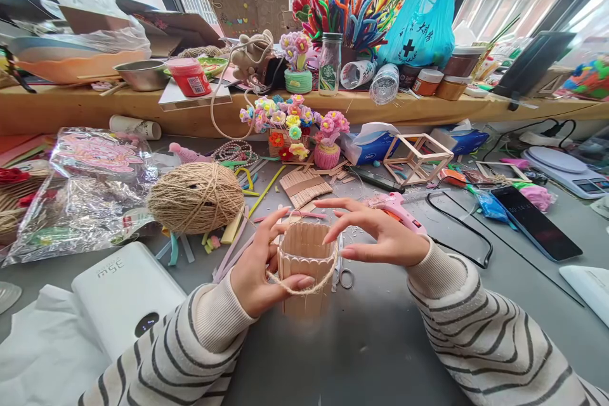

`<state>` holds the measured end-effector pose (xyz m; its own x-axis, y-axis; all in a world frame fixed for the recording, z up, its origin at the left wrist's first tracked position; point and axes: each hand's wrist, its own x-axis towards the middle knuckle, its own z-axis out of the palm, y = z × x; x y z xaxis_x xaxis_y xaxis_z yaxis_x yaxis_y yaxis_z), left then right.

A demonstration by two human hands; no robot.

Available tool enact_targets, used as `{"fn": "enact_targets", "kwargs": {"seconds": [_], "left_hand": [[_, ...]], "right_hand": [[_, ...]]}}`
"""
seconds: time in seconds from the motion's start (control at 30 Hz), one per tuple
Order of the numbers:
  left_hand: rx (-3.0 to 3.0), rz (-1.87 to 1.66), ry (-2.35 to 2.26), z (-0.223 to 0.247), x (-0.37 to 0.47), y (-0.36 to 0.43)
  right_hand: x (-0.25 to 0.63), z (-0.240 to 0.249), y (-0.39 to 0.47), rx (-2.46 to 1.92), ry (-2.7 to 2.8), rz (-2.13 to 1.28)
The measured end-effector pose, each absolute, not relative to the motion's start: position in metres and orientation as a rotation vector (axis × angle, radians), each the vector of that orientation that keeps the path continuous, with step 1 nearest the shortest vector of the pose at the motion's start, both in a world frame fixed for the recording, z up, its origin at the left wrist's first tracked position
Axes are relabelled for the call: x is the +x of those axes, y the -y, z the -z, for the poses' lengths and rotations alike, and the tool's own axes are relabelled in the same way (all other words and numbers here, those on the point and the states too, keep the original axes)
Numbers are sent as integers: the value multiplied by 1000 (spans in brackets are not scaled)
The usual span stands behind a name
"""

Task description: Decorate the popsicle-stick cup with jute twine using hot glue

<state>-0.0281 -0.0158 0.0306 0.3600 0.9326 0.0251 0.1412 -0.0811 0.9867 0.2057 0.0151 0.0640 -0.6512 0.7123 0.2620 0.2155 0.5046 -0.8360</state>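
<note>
A small basket of wooden craft sticks point(307, 303) is held over the grey table, its open top facing up and toward me. My left hand point(261, 263) grips its left side, with the thumb across the front. A strand of jute twine point(304, 290) loops around the front of the basket and passes by that thumb. On the right, my right hand point(373, 231) has its fingers spread and curved by the rim; whether a fingertip touches the twine or rim I cannot tell. Behind the left hand lies a ball of jute twine point(196, 198).
Scissors point(343, 276) lie just behind the basket. A pink glue gun point(397, 209) and its black cord are beyond my right hand. A phone point(536, 222) lies to the right, a white power bank point(126, 298) to the left. Craft-stick pieces point(304, 187) and crocheted flowers point(285, 120) stand farther back.
</note>
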Motion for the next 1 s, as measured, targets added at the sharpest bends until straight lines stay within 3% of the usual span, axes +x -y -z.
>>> {"fn": "enact_targets", "kwargs": {"seconds": [1.0], "left_hand": [[1561,-907,-988,-31,-32,14]], "right_hand": [[202,-59,-15,-709,2042,-1291]]}}
